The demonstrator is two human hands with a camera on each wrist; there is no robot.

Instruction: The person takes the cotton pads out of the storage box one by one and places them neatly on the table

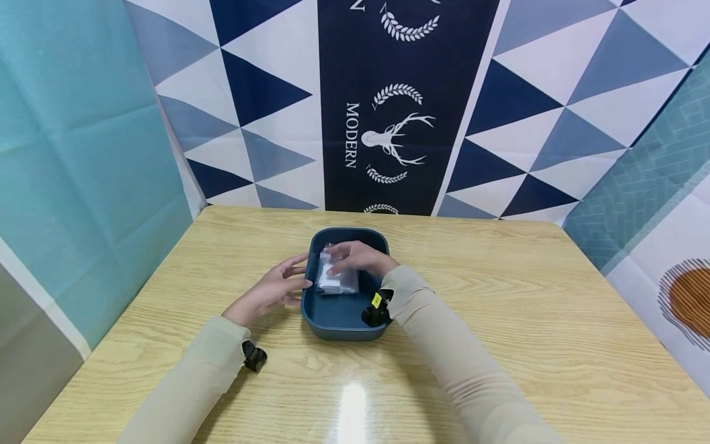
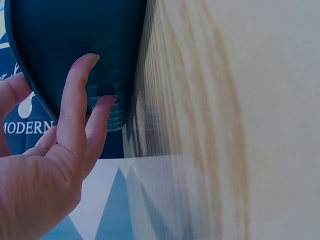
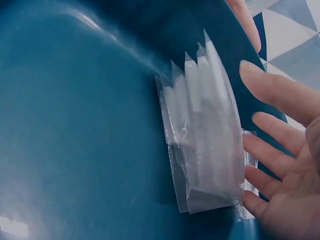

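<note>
A dark blue rectangular bin [image 1: 346, 333] with rounded corners stands on the wooden table. Inside it, along the left wall, stand several clear plastic packets [image 3: 210, 135] with white contents, side by side in a row. My right hand [image 1: 357, 256] reaches into the bin over these packets. In the right wrist view its fingers [image 3: 272, 150] are loosely extended, with the tips right at the outermost packet. My left hand [image 1: 272, 288] is at the outside of the bin's left wall. Spread fingers [image 2: 75, 105] lie against that ribbed wall in the left wrist view, with the thumb near the rim.
The wooden table [image 1: 516, 327] extends around the bin on all sides. A patterned cloth [image 1: 266, 111] with triangles and a deer print hangs behind its far edge. Teal sheeting [image 1: 89, 160] borders the left side. Black wrist cameras [image 1: 255, 356] are worn at both sleeves.
</note>
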